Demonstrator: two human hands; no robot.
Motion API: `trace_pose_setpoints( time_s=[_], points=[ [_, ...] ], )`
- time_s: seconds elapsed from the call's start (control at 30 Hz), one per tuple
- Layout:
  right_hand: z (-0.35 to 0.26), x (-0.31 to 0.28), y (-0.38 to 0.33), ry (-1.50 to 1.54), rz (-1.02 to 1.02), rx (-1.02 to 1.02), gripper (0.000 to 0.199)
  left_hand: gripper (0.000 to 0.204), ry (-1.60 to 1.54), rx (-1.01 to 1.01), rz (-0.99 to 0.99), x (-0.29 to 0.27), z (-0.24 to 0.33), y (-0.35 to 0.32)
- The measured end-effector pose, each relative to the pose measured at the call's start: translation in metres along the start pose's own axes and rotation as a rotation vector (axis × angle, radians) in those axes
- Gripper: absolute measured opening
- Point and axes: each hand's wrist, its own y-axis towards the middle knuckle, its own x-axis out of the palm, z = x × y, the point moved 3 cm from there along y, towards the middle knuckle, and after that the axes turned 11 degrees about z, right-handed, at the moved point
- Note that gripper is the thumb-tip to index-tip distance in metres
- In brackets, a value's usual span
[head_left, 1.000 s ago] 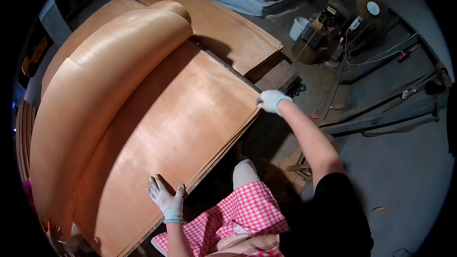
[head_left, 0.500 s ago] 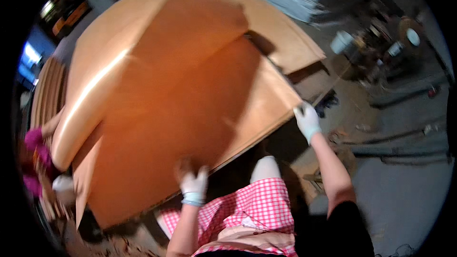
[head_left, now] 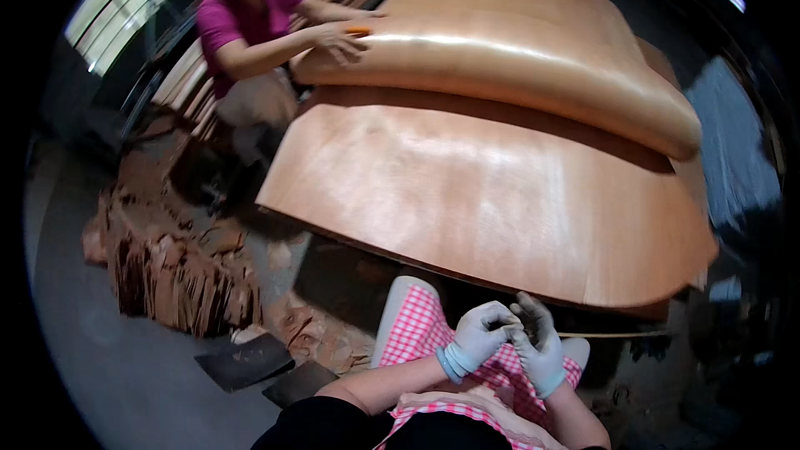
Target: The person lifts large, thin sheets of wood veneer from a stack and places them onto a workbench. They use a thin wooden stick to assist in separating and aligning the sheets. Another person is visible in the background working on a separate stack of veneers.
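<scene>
In gloves with pale blue cuffs, my left hand (head_left: 481, 337) and my right hand (head_left: 537, 345) meet in front of my lap, just off the near edge of the stack. My left fingers are curled in a pinch against my right thumb and fingers; whatever lies between them is too small to make out. The right glove's fingertips are darkly soiled. Beyond them a broad, thin tan wood veneer sheet (head_left: 467, 192) lies flat on the stack. Another veneer sheet (head_left: 500, 58) bends over in a long curled fold on its far side.
At the far left, a person in a magenta shirt (head_left: 225, 29) crouches with hands on the curled sheet, near an orange item (head_left: 357, 31). Broken veneer scraps (head_left: 179, 283) are heaped on the left floor, beside dark flat pieces (head_left: 244, 361). Grey-white sheeting (head_left: 733, 137) stands at right.
My hands have left the veneer's near edge and come together before my lap. The view has swung left, bringing the other person fully in. The curled fold now lies across the far side.
</scene>
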Motion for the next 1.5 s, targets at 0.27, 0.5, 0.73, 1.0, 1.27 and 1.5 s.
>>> trace_pose_setpoints(
  time_s=[0.27,0.5,0.73,1.0,1.27,1.5],
  points=[
    [0.022,-0.105,0.073,-0.961,-0.018,-0.048,0.022,0.011,0.135,-0.007,0.896,-0.278,-0.003,0.089],
    [0.034,-0.21,0.089,-1.055,0.174,0.057,0.025,0.015,0.74,0.13,1.282,-0.535,0.025,0.134],
    [0.027,-0.176,0.095,-1.348,0.185,0.128,0.038,0.03,0.979,-0.164,1.141,-0.557,0.012,0.174],
    [0.051,-0.162,0.137,-1.503,0.095,0.203,0.049,0.038,0.939,-0.215,0.996,-0.608,0.0,0.165],
    [0.049,-0.157,0.139,-1.48,-0.017,0.338,0.05,0.057,1.172,0.343,0.815,-0.31,0.02,0.186],
    [0.052,-0.16,0.132,-1.423,0.026,0.37,0.048,0.094,1.188,0.455,-0.22,0.089,-0.061,0.105]
  ],
)
